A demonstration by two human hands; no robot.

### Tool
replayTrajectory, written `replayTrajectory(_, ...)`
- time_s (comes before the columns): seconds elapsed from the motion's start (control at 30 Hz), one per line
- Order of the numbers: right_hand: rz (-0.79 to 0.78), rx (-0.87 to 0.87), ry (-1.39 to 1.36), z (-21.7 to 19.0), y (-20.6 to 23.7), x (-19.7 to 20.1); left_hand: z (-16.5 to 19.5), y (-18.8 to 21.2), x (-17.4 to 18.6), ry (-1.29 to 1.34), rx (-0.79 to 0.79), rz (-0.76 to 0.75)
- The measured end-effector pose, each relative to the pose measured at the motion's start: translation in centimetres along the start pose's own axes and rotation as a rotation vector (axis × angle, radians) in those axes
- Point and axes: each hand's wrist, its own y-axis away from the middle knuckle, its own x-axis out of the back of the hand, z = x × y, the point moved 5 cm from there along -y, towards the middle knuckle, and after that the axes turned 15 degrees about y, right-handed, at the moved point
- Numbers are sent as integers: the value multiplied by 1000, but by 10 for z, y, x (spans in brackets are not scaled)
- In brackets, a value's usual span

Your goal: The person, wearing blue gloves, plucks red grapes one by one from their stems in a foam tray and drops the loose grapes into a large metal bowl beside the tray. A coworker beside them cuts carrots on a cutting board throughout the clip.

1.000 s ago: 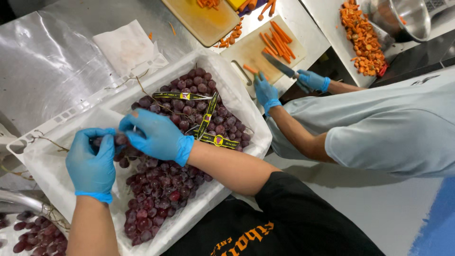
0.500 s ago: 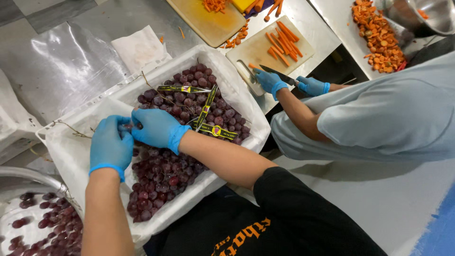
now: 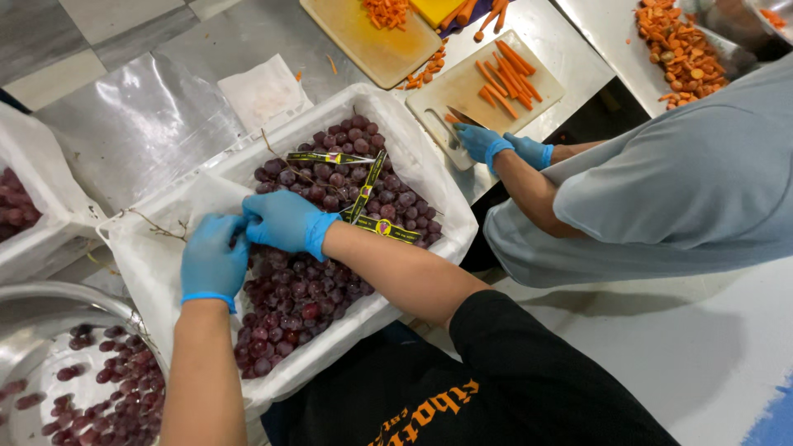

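Both gloved hands, left hand (image 3: 212, 261) and right hand (image 3: 283, 220), meet over the grapes (image 3: 307, 285) at the crate's (image 3: 429, 190) left end, fingers pinching a cluster between them.

Both the left hand (image 3: 212, 263) and the right hand (image 3: 285, 220) wear bright blue gloves. Under their fingers lie dark red-purple round grapes (image 3: 310, 289) in a white plastic-lined box (image 3: 434, 194), crossed by black-and-yellow paper bands (image 3: 363, 188) (finely patterned). Beyond the fingers, orange carrot sticks (image 3: 504, 70) lie on a pale cutting board (image 3: 471, 83).
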Motion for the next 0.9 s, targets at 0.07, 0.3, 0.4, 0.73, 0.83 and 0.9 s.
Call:
replayTrajectory(0.07,83,56,-40,-6,2,7,0,0,3,52,-11,42)
replayTrajectory(0.3,296,155,-137,-31,9,16,-16,4,15,375,151,235)
replayTrajectory(0.4,292,173,-116,-32,10,15,-22,5,14,463,188,223)
replayTrajectory(0.73,212,102,13,-14,6,4,-22,5,2,328,215,187)
replayTrajectory(0.83,175,89,75,-15,8,1,-16,4,-1,180,162,123)
replayTrajectory(0.9,157,53,119,-13,8,2,-10,2,-4,44,74,91)
